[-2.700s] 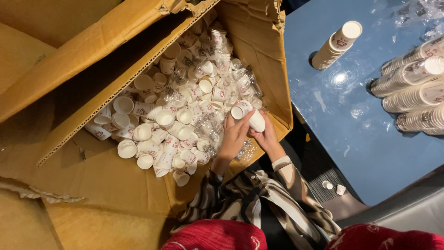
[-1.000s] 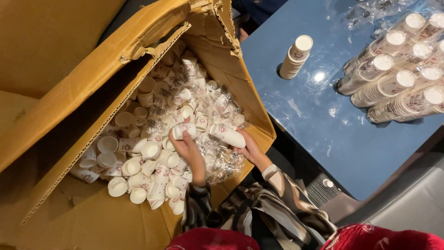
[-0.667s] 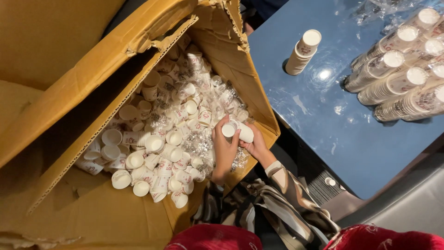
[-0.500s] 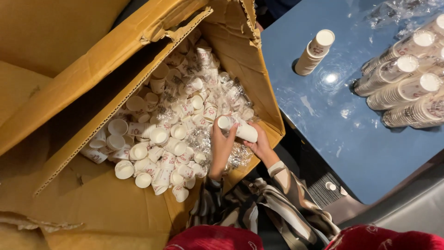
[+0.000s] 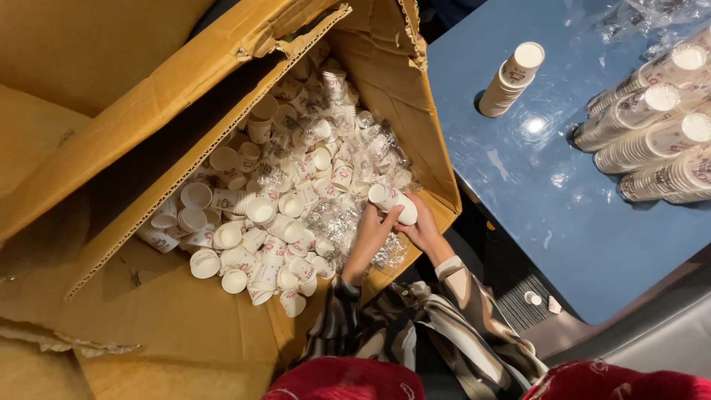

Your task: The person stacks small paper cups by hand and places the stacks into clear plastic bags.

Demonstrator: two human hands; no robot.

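So both my hands were down in the box [image 5: 415,111], working one short stack [image 5: 393,203] of small white paper cups. My right hand [image 5: 424,230] gripped the stack from below and behind; my left hand [image 5: 372,231] pinched its open end, fingers curled on the rim. Neither hand was free. The stack lay tilted, almost on its side, just above the loose cups [image 5: 274,215] and crumpled clear wrap [image 5: 337,222] heaped near the box's right wall.

The box was big, brown, its flaps torn, and it stood beside a blue table [image 5: 533,200]. On the table lay one stack of cups [image 5: 509,80] by itself and, well apart at the far right, a row of longer stacks [image 5: 652,141] resting side by side.

Risks, as I judged them: the held stack was gripped at the ends only, so a loose pinch could let cups slide apart and drop back into the heap. Squeezing harder could crush the thin rims. The wrap underneath was slippery and tangled among the cups, so it could snag a finger or come up with the stack. Two small white bits [image 5: 541,301] lay on the floor by the table edge; I couldn't tell what they were.
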